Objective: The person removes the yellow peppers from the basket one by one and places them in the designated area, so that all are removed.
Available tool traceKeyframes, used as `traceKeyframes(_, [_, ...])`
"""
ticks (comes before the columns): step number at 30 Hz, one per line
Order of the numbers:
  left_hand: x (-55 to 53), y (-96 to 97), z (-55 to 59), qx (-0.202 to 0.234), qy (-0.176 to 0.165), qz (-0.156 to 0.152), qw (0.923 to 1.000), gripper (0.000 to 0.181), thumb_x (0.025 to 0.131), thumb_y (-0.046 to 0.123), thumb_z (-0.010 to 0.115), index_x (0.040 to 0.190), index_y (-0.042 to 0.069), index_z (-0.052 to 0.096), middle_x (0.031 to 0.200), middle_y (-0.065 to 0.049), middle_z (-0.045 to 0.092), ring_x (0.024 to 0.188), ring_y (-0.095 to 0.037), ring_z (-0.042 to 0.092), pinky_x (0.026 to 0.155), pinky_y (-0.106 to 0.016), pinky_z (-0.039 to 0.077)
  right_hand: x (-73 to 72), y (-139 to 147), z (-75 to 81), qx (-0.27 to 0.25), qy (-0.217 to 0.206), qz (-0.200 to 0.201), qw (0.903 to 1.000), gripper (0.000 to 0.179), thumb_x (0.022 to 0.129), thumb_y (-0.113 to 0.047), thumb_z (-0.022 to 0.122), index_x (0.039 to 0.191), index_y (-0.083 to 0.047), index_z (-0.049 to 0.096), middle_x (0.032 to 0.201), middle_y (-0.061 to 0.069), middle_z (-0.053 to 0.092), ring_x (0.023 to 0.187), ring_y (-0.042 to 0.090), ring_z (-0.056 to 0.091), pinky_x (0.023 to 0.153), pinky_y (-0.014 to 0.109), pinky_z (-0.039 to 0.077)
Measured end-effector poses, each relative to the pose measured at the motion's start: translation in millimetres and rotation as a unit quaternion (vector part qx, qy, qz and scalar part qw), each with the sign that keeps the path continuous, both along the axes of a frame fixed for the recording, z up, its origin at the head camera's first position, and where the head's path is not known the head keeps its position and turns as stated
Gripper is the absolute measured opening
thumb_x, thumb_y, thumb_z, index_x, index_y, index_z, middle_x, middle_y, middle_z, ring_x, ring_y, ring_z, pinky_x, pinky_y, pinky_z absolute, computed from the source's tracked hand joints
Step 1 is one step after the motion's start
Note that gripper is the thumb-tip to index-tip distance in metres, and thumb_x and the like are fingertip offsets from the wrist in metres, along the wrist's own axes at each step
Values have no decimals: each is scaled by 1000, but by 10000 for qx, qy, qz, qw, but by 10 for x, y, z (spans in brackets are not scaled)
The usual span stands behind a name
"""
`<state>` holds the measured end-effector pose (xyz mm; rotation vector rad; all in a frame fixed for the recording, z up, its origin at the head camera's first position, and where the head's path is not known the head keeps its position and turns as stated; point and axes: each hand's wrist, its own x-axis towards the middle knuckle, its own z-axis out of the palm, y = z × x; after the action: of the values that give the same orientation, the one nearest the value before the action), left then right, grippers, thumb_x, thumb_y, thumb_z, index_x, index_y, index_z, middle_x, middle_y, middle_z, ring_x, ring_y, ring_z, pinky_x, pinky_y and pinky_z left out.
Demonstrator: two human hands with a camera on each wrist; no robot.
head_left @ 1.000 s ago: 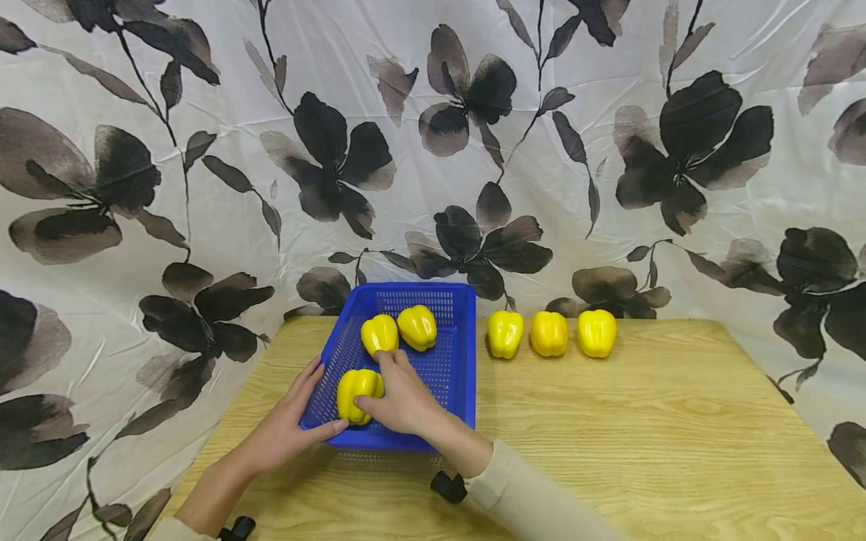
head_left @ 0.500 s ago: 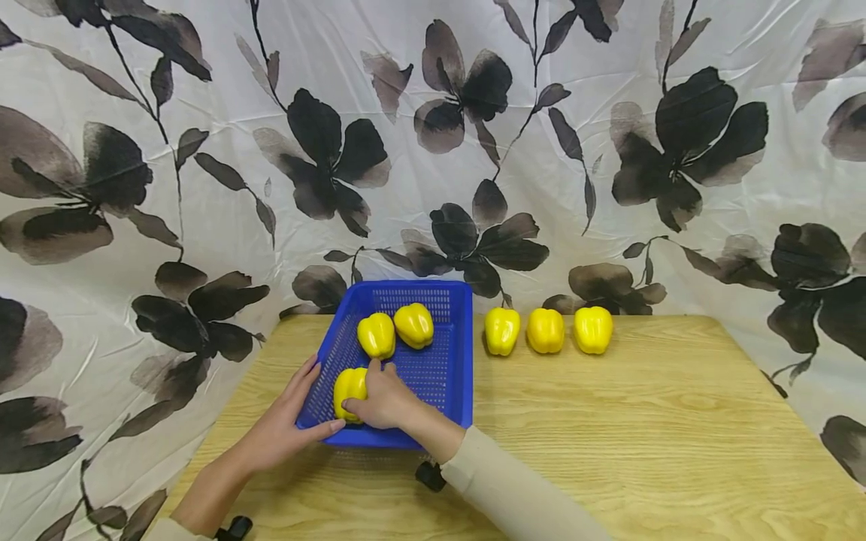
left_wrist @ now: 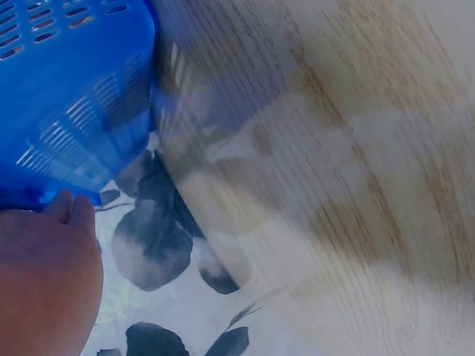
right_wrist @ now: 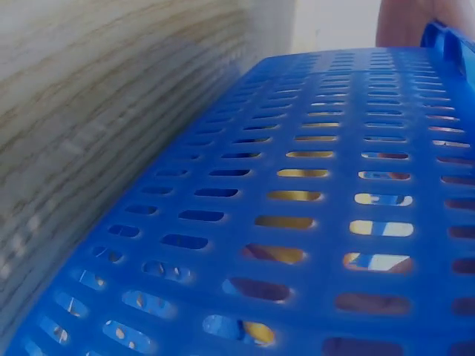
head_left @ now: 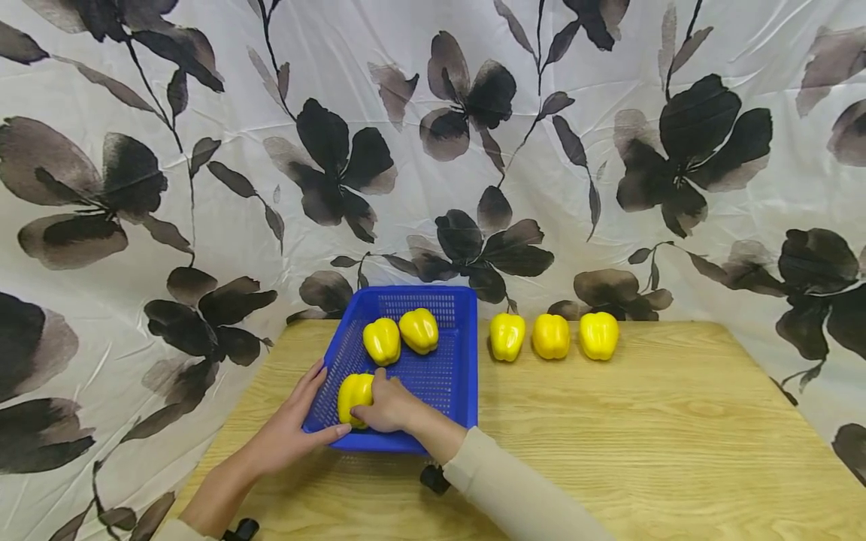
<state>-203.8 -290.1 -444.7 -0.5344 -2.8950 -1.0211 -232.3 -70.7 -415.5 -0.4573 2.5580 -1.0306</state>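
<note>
In the head view my right hand [head_left: 392, 405] reaches into the blue plastic basket [head_left: 471, 376] and holds a yellow bell pepper [head_left: 353, 398] in its near left corner. The thumb lies on the pepper's front; the other fingertips are partly hidden. My left hand [head_left: 287, 434] grips the basket's near left corner, thumb along the front rim and fingers on the left side. Two more yellow bell peppers, one left [head_left: 382, 342] and one right [head_left: 419, 331], lie farther back in the basket. Through the slots of the basket wall [right_wrist: 312, 178], the right wrist view shows bits of yellow.
Right of the basket, three yellow bell peppers stand in a row: left [head_left: 507, 336], middle [head_left: 551, 336] and right [head_left: 598, 336]. They are near the back edge of the wooden table [head_left: 629, 436]. A floral cloth [head_left: 406, 180] hangs behind it.
My right hand has drawn a little left and closer around the near bell pepper, its fingers now farther from the pepper behind. My left hand keeps its place on the basket.
</note>
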Motion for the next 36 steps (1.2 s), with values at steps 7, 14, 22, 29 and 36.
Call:
traceKeyframes(7, [1,-8,19,-71,35,19,10000,104,91,50,75,163,4,17,172,-12,6,151,-50,20,111,-74,26,-6,-10,11,-175,129,82,9997,76,96,-32,70,154,3,35,139,26,54,124,32,55,102,49,48])
traceKeyframes(14, [-3,-9,23,-74,35,58,9999,105,90,51,75,163,4,17,171,-12,7,150,-50,20,111,-74,26,-25,-28,-6,-172,121,179,9996,73,99,-27,68,154,6,33,130,20,63,110,24,61,99,40,51])
traceKeyframes(22, [-15,7,10,-101,34,18,9999,105,90,51,75,164,7,16,172,-9,6,150,-50,20,111,-74,27,-3,56,26,-252,194,170,9994,70,98,-24,70,150,8,37,122,18,65,101,23,63,92,38,53])
traceKeyframes(29, [-6,25,21,-17,-45,54,10000,105,90,51,75,164,8,15,172,-10,6,151,-50,20,111,-75,26,11,191,87,-418,452,177,9979,54,97,-25,71,139,5,51,108,12,65,89,19,59,80,35,53])
traceKeyframes(36, [23,31,33,-32,-109,136,9998,103,91,49,75,164,8,16,172,-10,6,150,-50,21,110,-75,26,-19,360,124,-801,700,284,9939,42,98,-23,70,129,2,57,100,6,65,83,15,57,74,30,50])
